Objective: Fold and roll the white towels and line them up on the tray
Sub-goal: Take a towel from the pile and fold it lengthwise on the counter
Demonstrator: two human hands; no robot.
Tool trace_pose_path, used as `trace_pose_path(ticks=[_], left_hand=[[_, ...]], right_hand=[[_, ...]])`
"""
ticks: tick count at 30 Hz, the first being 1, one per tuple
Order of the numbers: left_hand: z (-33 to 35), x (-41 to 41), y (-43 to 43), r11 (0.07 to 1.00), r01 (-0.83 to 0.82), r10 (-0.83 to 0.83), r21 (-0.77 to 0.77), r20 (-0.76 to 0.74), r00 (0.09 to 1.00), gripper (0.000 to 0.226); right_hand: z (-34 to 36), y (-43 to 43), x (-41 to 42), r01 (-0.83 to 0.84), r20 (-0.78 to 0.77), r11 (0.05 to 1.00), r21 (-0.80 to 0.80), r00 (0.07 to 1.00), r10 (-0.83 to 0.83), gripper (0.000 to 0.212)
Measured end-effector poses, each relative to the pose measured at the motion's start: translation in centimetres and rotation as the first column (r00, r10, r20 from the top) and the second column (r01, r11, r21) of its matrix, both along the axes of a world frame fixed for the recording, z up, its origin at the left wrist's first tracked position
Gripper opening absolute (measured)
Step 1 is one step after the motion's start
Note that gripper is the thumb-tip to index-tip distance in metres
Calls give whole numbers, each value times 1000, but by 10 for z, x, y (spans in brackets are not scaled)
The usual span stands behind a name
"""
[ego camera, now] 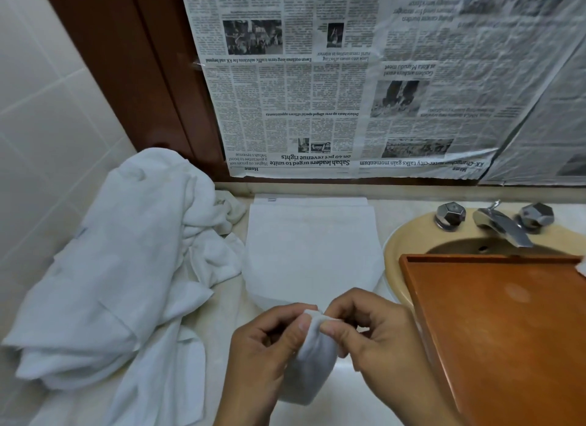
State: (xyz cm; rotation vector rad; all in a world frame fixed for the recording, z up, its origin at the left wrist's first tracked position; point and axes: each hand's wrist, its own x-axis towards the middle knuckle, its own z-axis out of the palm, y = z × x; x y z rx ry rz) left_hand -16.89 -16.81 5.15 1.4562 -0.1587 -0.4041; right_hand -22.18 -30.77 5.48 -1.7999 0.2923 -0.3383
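A rolled white towel [309, 362] is held upright over the counter's front edge. My left hand [263, 346] grips its left side, thumb against the top. My right hand [374, 333] pinches the roll's top corner from the right. Behind them a folded white towel [312, 251] lies flat on the counter. A heap of loose white towels [117, 267] fills the left of the counter. The wooden tray [507, 330] sits at the right over the sink, and a scrap of white shows at its far right edge [582, 267].
A beige sink basin [402, 251] with a chrome tap [501, 225] and two knobs lies behind the tray. Newspaper sheets [348, 92] cover the wall behind the counter. White tiles and a brown door frame [126, 76] stand at the left.
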Motion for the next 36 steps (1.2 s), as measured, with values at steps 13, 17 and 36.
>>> trace_pose_path(ticks=[13, 17, 36], left_hand=[[-8, 2, 2, 998, 34, -32, 43, -40, 999, 16], [-7, 0, 5, 997, 37, -34, 65, -37, 999, 10], [-19, -12, 13, 996, 20, -25, 92, 47, 999, 36]], right_hand=[[-2, 3, 3, 19, -62, 999, 40, 998, -17, 7], [-3, 6, 2, 35, -96, 998, 47, 995, -31, 8], [-43, 4, -6, 15, 79, 918, -396, 997, 18, 9]])
